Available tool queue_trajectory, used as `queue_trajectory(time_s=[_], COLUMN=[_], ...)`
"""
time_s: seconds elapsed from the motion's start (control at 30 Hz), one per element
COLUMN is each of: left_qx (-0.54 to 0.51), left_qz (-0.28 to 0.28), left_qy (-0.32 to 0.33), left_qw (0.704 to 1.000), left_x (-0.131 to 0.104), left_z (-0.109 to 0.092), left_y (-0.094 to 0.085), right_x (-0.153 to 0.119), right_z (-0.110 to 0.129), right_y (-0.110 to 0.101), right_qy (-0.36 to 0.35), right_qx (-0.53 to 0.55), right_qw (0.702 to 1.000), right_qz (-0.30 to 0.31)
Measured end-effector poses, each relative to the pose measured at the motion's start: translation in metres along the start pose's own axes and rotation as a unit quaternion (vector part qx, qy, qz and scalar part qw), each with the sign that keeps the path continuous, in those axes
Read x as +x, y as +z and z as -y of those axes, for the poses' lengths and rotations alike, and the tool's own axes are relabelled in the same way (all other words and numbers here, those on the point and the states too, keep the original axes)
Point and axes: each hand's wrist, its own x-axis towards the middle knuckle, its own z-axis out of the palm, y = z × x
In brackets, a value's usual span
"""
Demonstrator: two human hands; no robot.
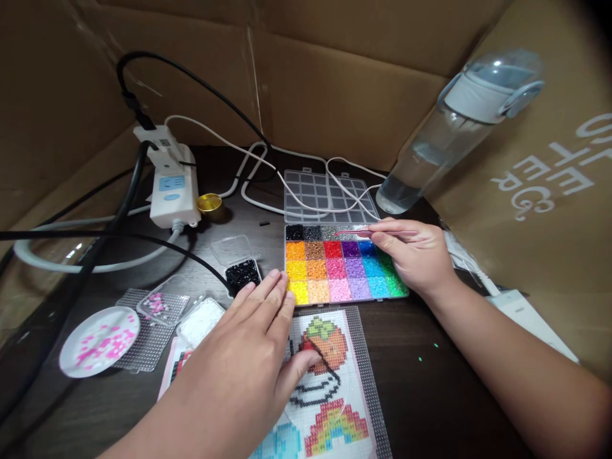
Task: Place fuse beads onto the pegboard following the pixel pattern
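Pink tweezers are pinched in my right hand, their tip over the grey beads in the top row of the compartment box. My left hand lies spread over the pattern sheet, its fingertips near the box's lower left corner. The sheet shows a persimmon and a rainbow, and black beads form an outline on it. Beside my left fingers sit a small case of black beads and a case of white beads, partly hidden by my hand.
A white dish of pink and white beads stands at the left. Behind are a power strip with cables and a gold cup. A water bottle stands at the back right, near cardboard walls.
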Motion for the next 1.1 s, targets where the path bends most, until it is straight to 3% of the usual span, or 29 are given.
queue_trajectory(time_s=[0.3, 0.87, 1.1], left_qx=[-0.066, -0.073, -0.106], left_qz=[0.028, 0.045, 0.076], left_qy=[-0.021, -0.032, -0.046], left_qw=[0.997, 0.996, 0.99], left_x=[-0.002, 0.0, -0.001], left_z=[0.0, -0.001, -0.001], left_y=[0.0, 0.0, 0.0], right_x=[-0.001, -0.002, -0.007], right_z=[-0.002, 0.003, 0.012], right_y=[-0.003, 0.001, 0.003], right_qy=[0.007, 0.03, 0.021], right_qx=[0.003, 0.154, 0.135], right_qw=[0.999, 0.987, 0.99], right_qz=[-0.051, -0.031, -0.031])
